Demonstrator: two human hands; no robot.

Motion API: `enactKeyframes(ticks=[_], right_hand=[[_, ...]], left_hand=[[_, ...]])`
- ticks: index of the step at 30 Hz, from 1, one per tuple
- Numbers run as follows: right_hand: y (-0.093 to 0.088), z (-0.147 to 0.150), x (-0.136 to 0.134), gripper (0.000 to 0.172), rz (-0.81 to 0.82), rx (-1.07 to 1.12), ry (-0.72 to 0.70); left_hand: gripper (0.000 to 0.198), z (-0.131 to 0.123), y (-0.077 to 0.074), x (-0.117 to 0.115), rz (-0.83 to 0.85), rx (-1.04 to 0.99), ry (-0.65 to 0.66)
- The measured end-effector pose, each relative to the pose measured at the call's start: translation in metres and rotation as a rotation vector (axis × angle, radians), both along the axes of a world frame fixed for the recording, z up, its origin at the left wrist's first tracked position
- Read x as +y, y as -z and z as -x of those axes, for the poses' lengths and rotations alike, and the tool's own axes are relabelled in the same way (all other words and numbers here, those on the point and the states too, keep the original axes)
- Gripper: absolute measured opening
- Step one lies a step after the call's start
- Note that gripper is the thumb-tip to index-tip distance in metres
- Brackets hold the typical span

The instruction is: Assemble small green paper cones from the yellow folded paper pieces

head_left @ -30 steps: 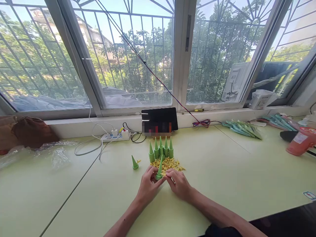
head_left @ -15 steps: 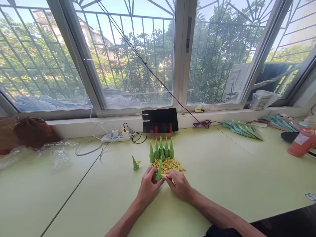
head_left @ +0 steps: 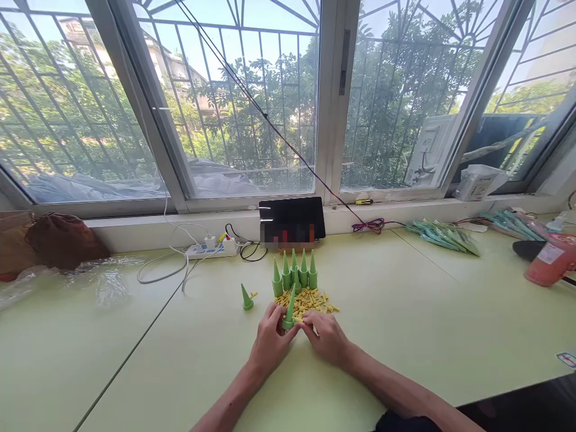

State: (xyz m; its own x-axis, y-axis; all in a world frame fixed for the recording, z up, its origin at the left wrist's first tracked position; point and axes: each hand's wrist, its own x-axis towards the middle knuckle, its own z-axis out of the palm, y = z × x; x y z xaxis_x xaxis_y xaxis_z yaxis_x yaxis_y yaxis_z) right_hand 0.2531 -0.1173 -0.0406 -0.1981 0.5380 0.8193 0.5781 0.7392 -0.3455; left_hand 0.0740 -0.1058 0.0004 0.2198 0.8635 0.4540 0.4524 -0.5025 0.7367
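My left hand [head_left: 272, 337] is closed round the base of a green plastic cone spike [head_left: 291, 307], which stands upright with its tip pointing up. At the right of that base, my right hand [head_left: 327, 336] pinches a small yellow plastic piece [head_left: 298, 320] that meets the cone's side. Just beyond the fingers lies a pile of small yellow pieces [head_left: 317, 300]. Several green cones [head_left: 294, 273] stand upright in a cluster behind the pile. Off to the left, a single green cone [head_left: 246, 299] has a yellow piece sticking out of its side.
A dark screen [head_left: 291, 219] leans by the window wall, with a power strip [head_left: 211, 248] and cables to its left. Green plastic packets [head_left: 443, 236] and a red bottle [head_left: 551, 259] are on the right. Clear plastic bags [head_left: 112, 288] lie at the left.
Almost nothing differs. Both hands keep the same hold, and the cone and yellow piece have shifted only very slightly.
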Motion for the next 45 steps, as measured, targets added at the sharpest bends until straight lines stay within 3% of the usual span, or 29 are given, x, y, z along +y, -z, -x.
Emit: enactKeyframes(ticks=[26, 45], right_hand=[[0.004, 0.0, 0.001, 0.04, 0.095, -0.04, 0.044], [-0.009, 0.001, -0.002, 0.021, 0.172, -0.035, 0.035]], left_hand=[[0.023, 0.002, 0.008, 0.002, -0.075, 0.069, 0.003], [0.016, 0.002, 0.003, 0.001, -0.037, 0.044, 0.059]])
